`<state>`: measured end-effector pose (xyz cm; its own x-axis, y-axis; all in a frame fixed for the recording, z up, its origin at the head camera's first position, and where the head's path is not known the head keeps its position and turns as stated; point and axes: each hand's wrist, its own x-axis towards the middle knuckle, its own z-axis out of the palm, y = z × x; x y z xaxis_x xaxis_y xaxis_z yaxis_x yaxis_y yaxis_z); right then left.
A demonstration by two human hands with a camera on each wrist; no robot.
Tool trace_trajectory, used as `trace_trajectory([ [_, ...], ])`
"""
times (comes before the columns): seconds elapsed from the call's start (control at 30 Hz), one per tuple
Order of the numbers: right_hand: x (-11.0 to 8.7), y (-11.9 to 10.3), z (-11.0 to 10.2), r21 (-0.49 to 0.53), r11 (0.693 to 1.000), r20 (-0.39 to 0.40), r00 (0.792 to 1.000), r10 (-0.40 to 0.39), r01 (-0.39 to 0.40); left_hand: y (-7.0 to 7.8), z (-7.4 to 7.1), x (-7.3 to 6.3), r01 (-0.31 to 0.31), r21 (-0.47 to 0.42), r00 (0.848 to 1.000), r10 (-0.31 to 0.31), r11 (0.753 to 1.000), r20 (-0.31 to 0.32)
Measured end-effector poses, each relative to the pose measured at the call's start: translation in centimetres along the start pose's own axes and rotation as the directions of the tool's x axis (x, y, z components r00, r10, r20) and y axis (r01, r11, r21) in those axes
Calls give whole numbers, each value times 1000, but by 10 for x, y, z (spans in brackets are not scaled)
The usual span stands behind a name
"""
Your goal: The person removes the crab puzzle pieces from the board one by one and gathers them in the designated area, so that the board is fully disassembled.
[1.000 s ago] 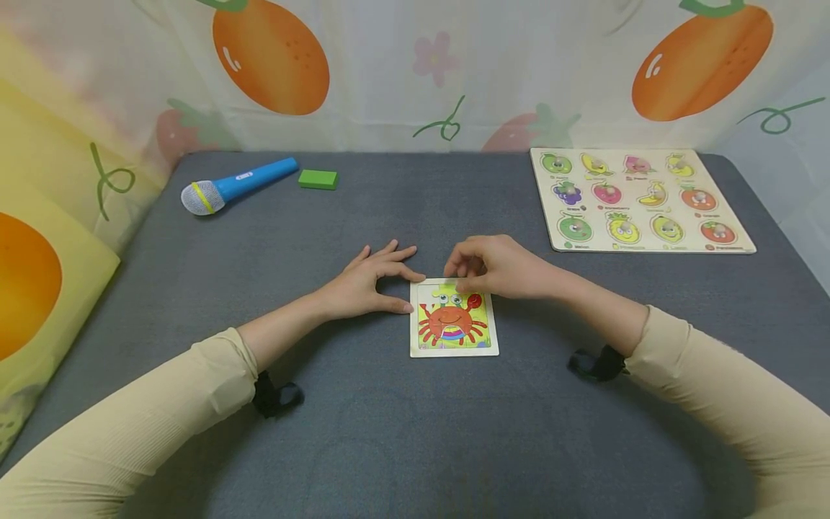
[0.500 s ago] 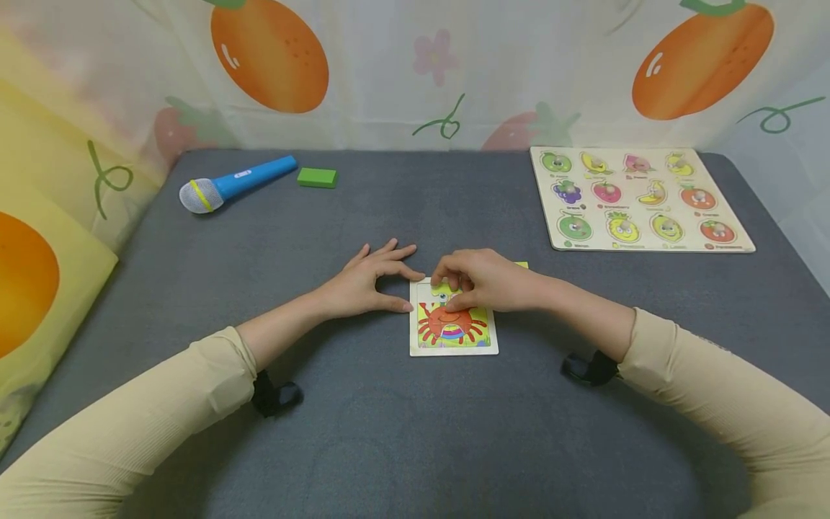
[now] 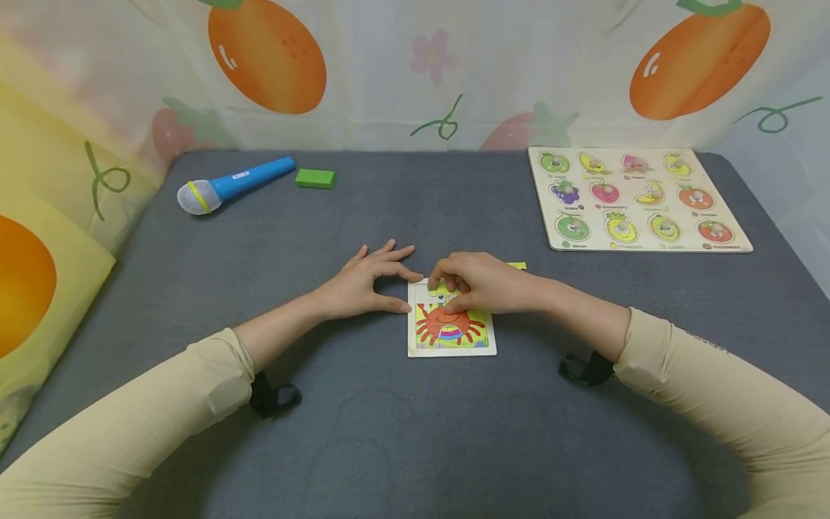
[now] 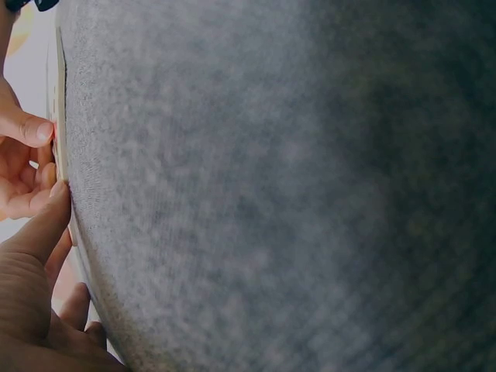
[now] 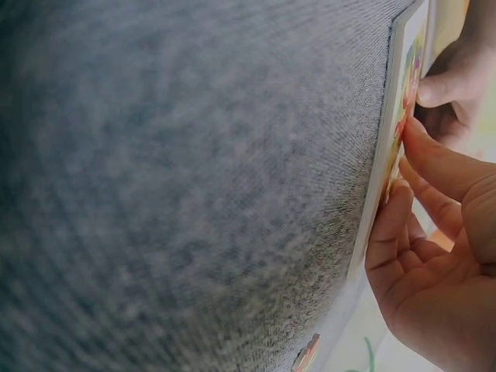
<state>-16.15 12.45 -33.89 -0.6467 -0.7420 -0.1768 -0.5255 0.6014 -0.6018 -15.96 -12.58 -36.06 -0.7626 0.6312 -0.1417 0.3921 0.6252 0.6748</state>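
Note:
A small square crab jigsaw puzzle (image 3: 452,352) with a pale border lies on the table in the head view. My left hand (image 3: 363,287) steadies its upper left corner, thumb against the left edge and other fingers spread. My right hand (image 3: 493,282) is over the upper part, its curled fingers and thumb pinching a yellow puzzle piece (image 3: 444,290) by the crab's eye. In the right wrist view, the thumb (image 5: 446,167) meets the picture surface. A bare pale patch shows at the upper left inside the border. My right hand hides the upper right of the picture.
A loose yellow piece (image 3: 517,266) lies just beyond my right wrist. Farther back are a blue toy microphone (image 3: 253,178), a green block (image 3: 315,179) and a fruit puzzle board (image 3: 638,198) at the right. A printed curtain (image 3: 363,43) borders the table's back.
My right hand has shifted left and toward me, from the puzzle's top edge onto its picture, uncovering the loose yellow piece behind it. My left hand has stayed in place.

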Motion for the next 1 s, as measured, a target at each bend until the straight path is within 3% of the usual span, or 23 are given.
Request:
trace_trajectory([
  [1.0, 1, 0, 0, -4, 1000, -26, 999, -20, 20, 0, -1, -1, -6, -11, 1000, 6, 1000, 1],
])
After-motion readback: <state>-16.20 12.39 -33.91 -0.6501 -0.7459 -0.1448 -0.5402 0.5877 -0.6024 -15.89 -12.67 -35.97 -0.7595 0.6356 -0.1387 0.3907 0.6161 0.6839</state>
